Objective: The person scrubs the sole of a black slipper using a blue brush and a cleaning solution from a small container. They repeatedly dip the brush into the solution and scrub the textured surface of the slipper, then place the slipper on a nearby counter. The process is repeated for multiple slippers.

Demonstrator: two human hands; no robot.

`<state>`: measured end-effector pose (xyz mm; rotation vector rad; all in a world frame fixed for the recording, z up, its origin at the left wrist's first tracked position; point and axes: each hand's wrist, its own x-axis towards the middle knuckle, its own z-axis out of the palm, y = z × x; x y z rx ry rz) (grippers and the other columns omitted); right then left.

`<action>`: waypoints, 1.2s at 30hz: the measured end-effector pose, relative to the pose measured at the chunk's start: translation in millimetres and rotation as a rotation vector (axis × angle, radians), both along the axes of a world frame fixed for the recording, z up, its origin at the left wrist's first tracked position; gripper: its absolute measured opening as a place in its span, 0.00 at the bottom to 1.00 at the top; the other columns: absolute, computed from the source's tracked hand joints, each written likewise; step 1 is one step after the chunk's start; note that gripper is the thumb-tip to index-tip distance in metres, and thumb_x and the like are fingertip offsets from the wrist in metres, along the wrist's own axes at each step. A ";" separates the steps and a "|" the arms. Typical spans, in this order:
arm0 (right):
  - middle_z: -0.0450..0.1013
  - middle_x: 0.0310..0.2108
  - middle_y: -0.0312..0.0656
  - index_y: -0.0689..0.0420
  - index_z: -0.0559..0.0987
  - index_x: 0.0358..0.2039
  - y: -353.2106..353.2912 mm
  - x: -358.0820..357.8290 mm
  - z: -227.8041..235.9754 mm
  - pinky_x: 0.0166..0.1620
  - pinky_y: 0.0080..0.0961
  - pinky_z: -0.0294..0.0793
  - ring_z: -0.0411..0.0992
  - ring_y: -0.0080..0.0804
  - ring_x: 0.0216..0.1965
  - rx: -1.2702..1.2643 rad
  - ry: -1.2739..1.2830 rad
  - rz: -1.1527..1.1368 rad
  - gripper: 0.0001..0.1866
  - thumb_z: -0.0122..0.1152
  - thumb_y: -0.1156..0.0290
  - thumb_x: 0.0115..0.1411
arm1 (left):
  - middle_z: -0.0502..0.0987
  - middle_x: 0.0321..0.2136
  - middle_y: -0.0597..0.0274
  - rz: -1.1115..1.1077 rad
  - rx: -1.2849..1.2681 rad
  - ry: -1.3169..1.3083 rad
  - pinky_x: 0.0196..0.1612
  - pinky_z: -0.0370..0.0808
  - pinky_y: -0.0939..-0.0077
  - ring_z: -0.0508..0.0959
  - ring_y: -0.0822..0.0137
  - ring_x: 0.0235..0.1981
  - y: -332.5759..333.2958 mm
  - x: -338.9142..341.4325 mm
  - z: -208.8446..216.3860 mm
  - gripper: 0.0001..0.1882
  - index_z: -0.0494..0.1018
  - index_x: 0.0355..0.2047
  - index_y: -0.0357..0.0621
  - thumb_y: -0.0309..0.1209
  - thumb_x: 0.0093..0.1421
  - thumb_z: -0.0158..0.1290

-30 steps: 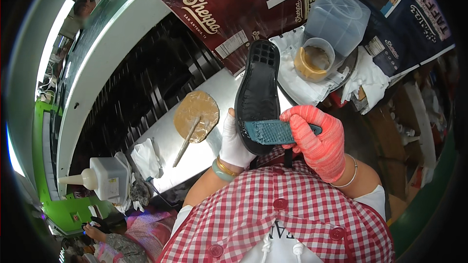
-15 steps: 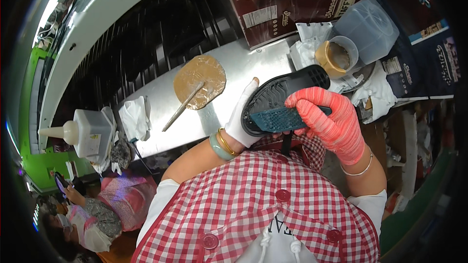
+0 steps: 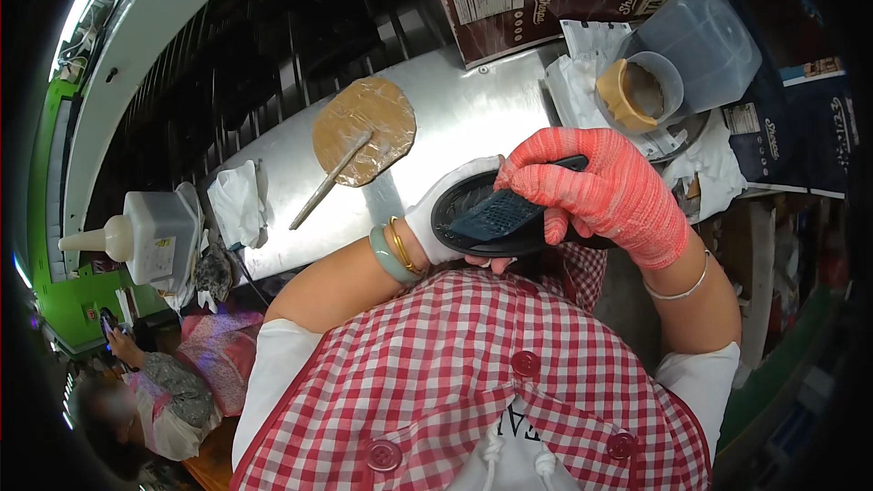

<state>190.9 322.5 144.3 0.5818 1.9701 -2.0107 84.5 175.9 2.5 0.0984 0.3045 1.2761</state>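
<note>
A black shoe sole (image 3: 457, 198) is held up in front of my chest, toe end to the left. My left hand (image 3: 426, 223), in a white glove, is closed round its left end from below. In my right hand (image 3: 605, 191), which wears a coral-pink knit glove, is a dark teal brush (image 3: 496, 216). The brush lies over the inside of the sole; whether its bristles touch there I cannot make out. My right hand and the brush cover the sole's right part.
On the metal table (image 3: 482, 109) lies a brown plastic-wrapped disc (image 3: 389, 118) with a thin stick (image 3: 329, 184) across it. A spouted white bottle (image 3: 164, 241) and crumpled white paper (image 3: 238, 205) are left. A cup (image 3: 659, 82), clear jug (image 3: 714, 45) and cartons (image 3: 496, 27) stand right. A person (image 3: 186, 391) sits lower left.
The sole and both hands have shifted left, and the sole is turned flatter. My right hand now covers the sole's right end. The view has moved slightly.
</note>
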 end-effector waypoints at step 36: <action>0.74 0.23 0.36 0.60 0.79 0.33 48.9 50.9 -2.8 0.26 0.17 0.69 0.69 0.20 0.17 0.185 -0.086 0.051 0.15 0.61 0.62 0.51 | 0.78 0.37 0.58 -0.084 -0.318 0.135 0.44 0.74 0.76 0.76 0.70 0.37 -24.8 -32.8 6.4 0.21 0.69 0.46 0.37 0.42 0.65 0.40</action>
